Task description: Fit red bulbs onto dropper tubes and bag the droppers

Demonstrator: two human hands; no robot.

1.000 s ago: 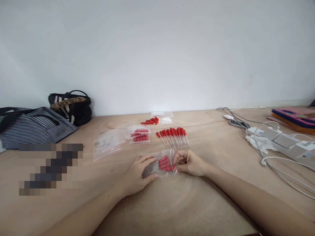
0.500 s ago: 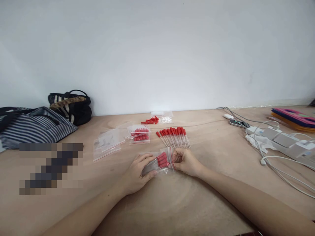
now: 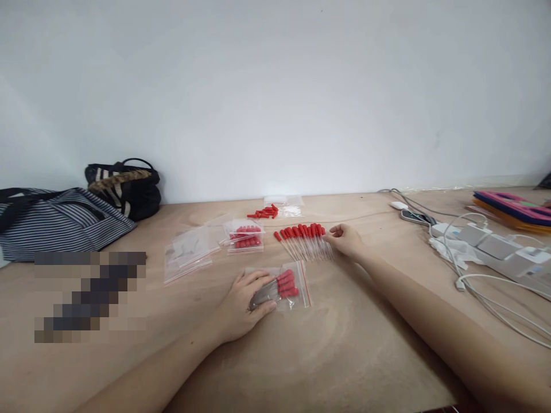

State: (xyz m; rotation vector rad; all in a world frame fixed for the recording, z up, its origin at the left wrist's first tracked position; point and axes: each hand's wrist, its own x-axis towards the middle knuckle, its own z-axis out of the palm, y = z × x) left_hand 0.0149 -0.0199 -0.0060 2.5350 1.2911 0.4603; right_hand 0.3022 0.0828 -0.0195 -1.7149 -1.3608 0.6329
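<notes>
My left hand (image 3: 247, 304) holds a clear zip bag (image 3: 304, 287) flat near the middle of the table, its fingers and thumb around the bag's left part. Several red-capped droppers (image 3: 288, 281) lie inside, red ends toward the zip edge at the right. Behind the bag, a row of clear droppers with red bulbs (image 3: 301, 230) is fanned out on the table. My right hand (image 3: 344, 240) is at the right end of this row, thumb and fingers bent close at the last red bulb; whether they grip it is unclear.
Empty-looking zip bags (image 3: 189, 249) and filled bags (image 3: 246, 236) lie left of the row. Small red pieces (image 3: 266, 212) and thin clear sticks (image 3: 293, 210) sit behind. Cloth bags (image 3: 64, 221) stand left; a power strip (image 3: 495, 246), cables and coloured folders (image 3: 514, 206) are right.
My right hand has let go of the bag's zip edge and moved back and right to the end of the dropper row. My left hand stays on the bag.
</notes>
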